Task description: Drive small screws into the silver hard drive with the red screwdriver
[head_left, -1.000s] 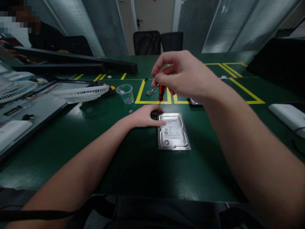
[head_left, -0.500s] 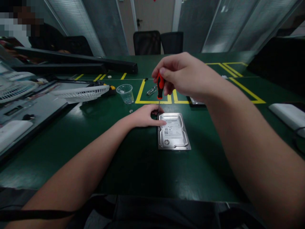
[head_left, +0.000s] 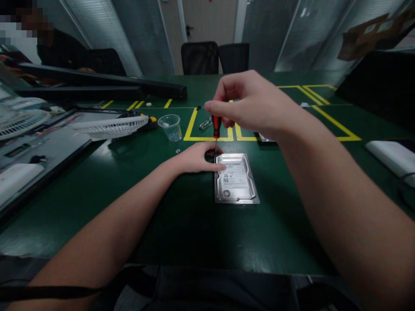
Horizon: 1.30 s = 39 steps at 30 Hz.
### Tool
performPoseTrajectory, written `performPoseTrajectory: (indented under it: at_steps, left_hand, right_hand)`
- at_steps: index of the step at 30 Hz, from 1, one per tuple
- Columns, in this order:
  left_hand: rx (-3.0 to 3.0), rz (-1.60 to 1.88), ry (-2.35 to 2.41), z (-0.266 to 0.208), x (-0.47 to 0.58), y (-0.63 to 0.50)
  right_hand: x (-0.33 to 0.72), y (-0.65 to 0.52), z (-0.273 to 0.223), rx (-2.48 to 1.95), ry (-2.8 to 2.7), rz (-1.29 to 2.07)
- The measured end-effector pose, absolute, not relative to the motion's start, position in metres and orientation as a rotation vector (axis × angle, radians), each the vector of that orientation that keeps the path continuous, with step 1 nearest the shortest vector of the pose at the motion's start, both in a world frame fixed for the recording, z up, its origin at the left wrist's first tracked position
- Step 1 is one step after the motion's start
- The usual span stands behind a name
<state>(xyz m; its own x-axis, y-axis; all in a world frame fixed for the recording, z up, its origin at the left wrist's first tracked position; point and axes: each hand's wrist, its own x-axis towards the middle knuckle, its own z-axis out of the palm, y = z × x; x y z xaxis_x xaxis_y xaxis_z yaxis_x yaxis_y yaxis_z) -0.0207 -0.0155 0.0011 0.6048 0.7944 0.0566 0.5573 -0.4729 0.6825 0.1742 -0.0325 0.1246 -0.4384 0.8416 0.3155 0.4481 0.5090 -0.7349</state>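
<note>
A silver hard drive [head_left: 238,179] with a white label lies flat on the green table. My left hand [head_left: 201,157] steadies it, the thumb across its left side and the other fingers at its far left corner, partly hidden. In my right hand [head_left: 240,101] is a red and black screwdriver [head_left: 216,126], gripped near the top of its handle. It stands upright, with its shaft going down to the drive's far left corner. The tip is hidden by my left fingers.
Left of the drive stand a clear plastic cup [head_left: 170,127] and several small screws [head_left: 177,151]. A clear packet [head_left: 205,124] lies beyond. White fan grilles [head_left: 112,126] and a flat panel fill the left side; a white device [head_left: 392,160] is at right. A person [head_left: 65,52] sits far left.
My right hand's fingers have turned on the screwdriver handle, the thumb swinging out to the left. A brown cardboard thing has come into view at the upper right. My left hand is still.
</note>
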Motion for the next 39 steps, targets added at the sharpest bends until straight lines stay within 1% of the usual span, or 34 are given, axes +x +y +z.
performPoseTrajectory:
  at_steps: [16, 23, 30, 36, 39]
  left_hand:
    - [2.21, 0.475, 1.061, 0.0022, -0.0221, -0.0153]
    - [2.203, 0.498, 1.045, -0.001, -0.0223, -0.0142]
    - [2.203, 0.51, 1.047, -0.0014, -0.0222, -0.0148]
    - [2.204, 0.485, 1.064, 0.0016, -0.0215, -0.0159]
    - [2.2, 0.483, 1.063, 0.0026, -0.0214, -0.0164]
  right_hand:
    - [0.1734, -0.0344, 0.1272, -1.023, -2.074, 0.802]
    - [0.1738, -0.0332, 0.1254, -1.009, -2.069, 0.785]
    - [0.175, -0.0308, 0.1232, -0.965, -2.135, 0.65]
    - [0.1741, -0.0328, 0.1241, -1.002, -2.156, 0.625]
    - [0.1741, -0.033, 0.1239, -0.989, -2.139, 0.679]
